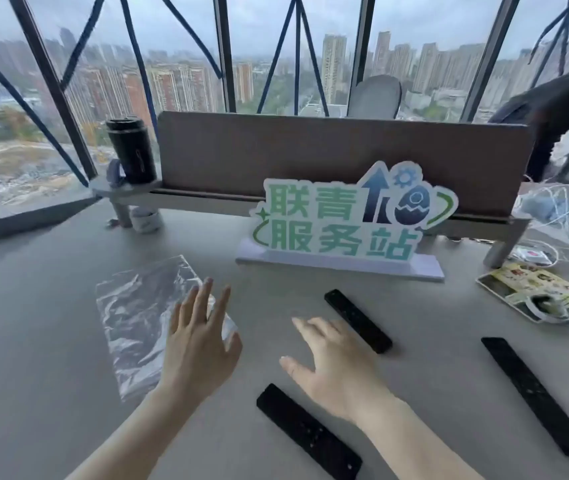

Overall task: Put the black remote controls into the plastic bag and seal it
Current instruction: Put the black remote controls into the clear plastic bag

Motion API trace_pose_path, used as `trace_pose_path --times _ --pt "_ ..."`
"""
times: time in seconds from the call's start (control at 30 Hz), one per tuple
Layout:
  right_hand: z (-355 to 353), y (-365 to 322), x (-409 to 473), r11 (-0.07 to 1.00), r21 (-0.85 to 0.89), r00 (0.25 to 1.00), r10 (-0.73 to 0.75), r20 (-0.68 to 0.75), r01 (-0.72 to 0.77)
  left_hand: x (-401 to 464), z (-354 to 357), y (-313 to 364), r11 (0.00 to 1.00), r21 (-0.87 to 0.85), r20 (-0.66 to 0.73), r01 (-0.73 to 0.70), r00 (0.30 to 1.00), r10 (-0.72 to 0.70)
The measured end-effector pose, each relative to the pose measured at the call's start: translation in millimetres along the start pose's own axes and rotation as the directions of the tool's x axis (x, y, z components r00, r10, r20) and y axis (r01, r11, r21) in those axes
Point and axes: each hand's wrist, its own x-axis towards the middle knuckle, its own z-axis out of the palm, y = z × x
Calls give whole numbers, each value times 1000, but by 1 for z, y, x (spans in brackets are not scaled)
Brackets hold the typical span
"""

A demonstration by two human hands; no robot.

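A clear plastic bag (pixel 137 317) lies flat and crumpled on the grey table (pixel 33 341), left of centre. My left hand (pixel 200 344) hovers over the bag's right edge, fingers spread, holding nothing. Three black remote controls lie on the table: one (pixel 357 320) past my right hand, one (pixel 307 433) near the front beneath my right wrist, and one (pixel 535 393) at the far right. My right hand (pixel 335 365) is open, fingers apart, just short of the middle remote's near end and empty.
A green and white standing sign (pixel 341 230) sits behind the remotes. A brown divider panel (pixel 310 154) and a black tumbler (pixel 131 150) stand at the back. White cables (pixel 560 209), a printed card (pixel 532 289) and a tape roll (pixel 549 308) crowd the right side.
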Motion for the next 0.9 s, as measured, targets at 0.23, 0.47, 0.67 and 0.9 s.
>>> trace_pose_path --times 0.23,0.47,0.67,0.9 --pt "43 -11 -52 974 -121 972 206 109 -192 -47 7 -54 981 74 127 177 974 -185" --pt "41 -13 -76 969 -71 959 245 141 -237 -55 -10 -66 992 81 58 93 993 -98" --pt "19 -25 -71 716 604 936 257 239 -351 -52 -19 -21 994 -44 8 -102 995 103" --pt "12 -47 -18 402 787 882 265 390 -469 -50 -35 21 951 -299 -64 -78 996 62"
